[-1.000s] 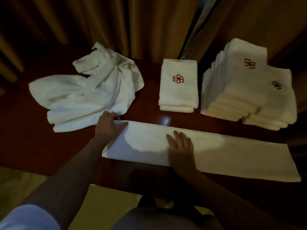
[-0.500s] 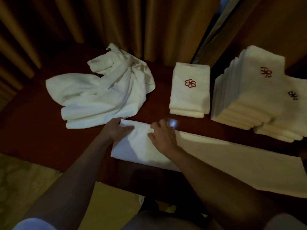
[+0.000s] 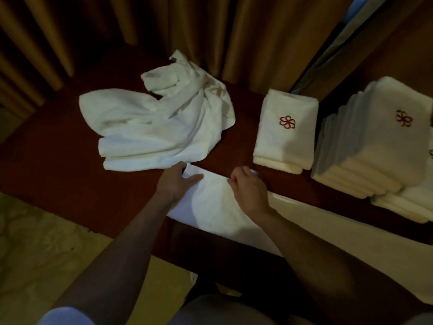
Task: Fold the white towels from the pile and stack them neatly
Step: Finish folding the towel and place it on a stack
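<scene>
Towel (image 3: pixel 210 207) in a long folded strip lies across the near edge of the dark red table (image 3: pixel 58 174), running from the middle off toward the lower right, and both hands are on its left end. Left hand (image 3: pixel 174 186) sits at the strip's far left corner, thumb laid out flat on top of the cloth, fingers curled over the end of it, so it looks to be gripping that corner. Right hand (image 3: pixel 249 191) is just beside it on the strip's far edge, fingers bent down over the fold; they seem to pinch the edge, though the fingertips themselves are hidden behind the knuckles. The two hands are close but not touching, with bright white cloth between them.

Past the left hand, the pile (image 3: pixel 161 127) of unfolded white towels sprawls crumpled on the table, its near edge almost meeting the strip's corner. To the right of that, apart from it, a small stack (image 3: pixel 288 137) of folded towels shows a red flower emblem on top. Farther right again stands a taller stack (image 3: pixel 375 146), same emblem, running out of the frame, with a lower stack (image 3: pixel 403 205) just in front of it. Brown curtains (image 3: pixel 210 31) hang behind the table.
</scene>
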A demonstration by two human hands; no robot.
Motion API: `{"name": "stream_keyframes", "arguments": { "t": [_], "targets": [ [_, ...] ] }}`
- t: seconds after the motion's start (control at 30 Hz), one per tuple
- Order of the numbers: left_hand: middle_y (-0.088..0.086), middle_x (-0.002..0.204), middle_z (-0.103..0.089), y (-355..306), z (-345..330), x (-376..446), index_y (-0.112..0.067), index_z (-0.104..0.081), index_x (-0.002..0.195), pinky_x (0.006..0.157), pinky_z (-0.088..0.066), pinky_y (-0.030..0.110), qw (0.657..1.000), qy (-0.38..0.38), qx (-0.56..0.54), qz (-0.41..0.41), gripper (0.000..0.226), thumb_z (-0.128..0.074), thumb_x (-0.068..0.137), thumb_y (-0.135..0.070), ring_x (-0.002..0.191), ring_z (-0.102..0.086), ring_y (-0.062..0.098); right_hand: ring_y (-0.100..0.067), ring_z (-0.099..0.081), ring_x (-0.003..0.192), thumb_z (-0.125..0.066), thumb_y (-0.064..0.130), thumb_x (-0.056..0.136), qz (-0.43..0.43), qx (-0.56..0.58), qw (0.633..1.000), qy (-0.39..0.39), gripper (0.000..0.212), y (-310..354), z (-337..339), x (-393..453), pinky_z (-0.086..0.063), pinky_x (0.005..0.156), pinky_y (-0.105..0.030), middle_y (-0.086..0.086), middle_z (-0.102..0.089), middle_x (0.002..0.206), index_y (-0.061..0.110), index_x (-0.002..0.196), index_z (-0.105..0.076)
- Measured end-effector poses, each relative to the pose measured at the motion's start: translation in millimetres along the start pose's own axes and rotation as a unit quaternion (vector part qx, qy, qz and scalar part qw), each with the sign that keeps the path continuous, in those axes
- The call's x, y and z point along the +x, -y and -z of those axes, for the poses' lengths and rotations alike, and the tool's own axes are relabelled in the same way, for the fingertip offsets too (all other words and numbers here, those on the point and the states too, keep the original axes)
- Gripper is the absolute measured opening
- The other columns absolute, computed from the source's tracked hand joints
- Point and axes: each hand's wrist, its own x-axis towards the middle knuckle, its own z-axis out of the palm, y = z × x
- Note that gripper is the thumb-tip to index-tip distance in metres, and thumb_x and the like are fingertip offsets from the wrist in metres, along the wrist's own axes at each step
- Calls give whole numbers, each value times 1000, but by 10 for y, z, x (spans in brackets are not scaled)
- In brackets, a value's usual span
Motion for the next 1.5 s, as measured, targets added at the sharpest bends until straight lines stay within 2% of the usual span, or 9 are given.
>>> {"name": "stream_keyframes", "arguments": {
  "t": [0.23,0.4,0.53,0.87,0.93,1.13,1.23,1.33,1.5],
  "targets": [
    [-1,84,-57,-22,-5,-25,-16,-53,91,70,-35,31,1000,10,-4,6,39,-72,84,-49,93,-60,26,-32,-63,66,-79,6,78,21,-58,998,-9,23,18,-12,-7,-47,53,-34,-12,-63,69,9,80,-56],
    [7,118,-67,0,17,-26,-11,-60,124,82,-40,29,1000,22,-21,7,50,-63,92,-48,111,-60,26,-33,-63,67,-80,7,78,26,-71,997,7,24,-30,-53,19,-50,55,-36,-14,-64,70,8,81,-57],
    [-1,83,-57,7,-20,-61,-13,-53,97,70,-33,29,1000,7,-29,-3,24,-56,99,-36,96,-60,29,-30,-63,67,-85,11,72,38,-82,996,9,28,-27,-78,29,-50,54,-34,-11,-63,69,10,78,-58],
    [-1,77,-59,-30,66,-161,-13,-54,101,63,-37,32,997,-6,-50,-50,25,-56,98,-38,81,-61,27,-29,-58,83,-74,16,79,27,-140,990,-10,18,-7,-159,48,-46,70,-40,-8,-60,87,16,90,-60],
    [-4,92,-64,-3,111,-210,-15,-59,109,70,-42,30,998,27,-59,-23,35,-63,93,-45,90,-62,20,-29,-56,84,-76,18,73,52,-156,986,-12,27,61,-123,79,-46,70,-40,-7,-58,89,18,95,-62],
    [2,101,-68,174,248,-264,-15,-69,97,68,-45,30,992,115,43,36,31,-66,89,-45,90,-62,20,-30,-60,104,-56,21,94,264,-40,949,165,46,607,210,191,-43,76,-38,-6,-62,118,17,139,-48],
    [-9,120,-63,82,260,-318,-26,-63,126,90,-46,30,989,101,-108,10,32,-63,94,-35,110,-59,11,-26,-59,103,-54,10,93,247,40,943,218,55,779,306,290,-28,64,-22,-4,-62,106,18,146,-42],
    [-15,109,-66,31,271,-381,-29,-62,116,80,-46,21,972,98,-213,-8,23,-67,93,-28,101,-63,2,-27,-56,111,-54,8,94,216,50,928,299,61,850,374,448,-27,71,-17,-12,-60,125,16,151,-34],
    [-2,103,-66,111,231,-420,-12,-59,115,68,-48,17,935,34,-345,79,40,-79,83,-26,94,-64,9,-12,-53,100,-56,9,90,199,14,902,383,48,980,337,672,-33,61,-16,3,-60,113,16,138,-52]
  ]
}}
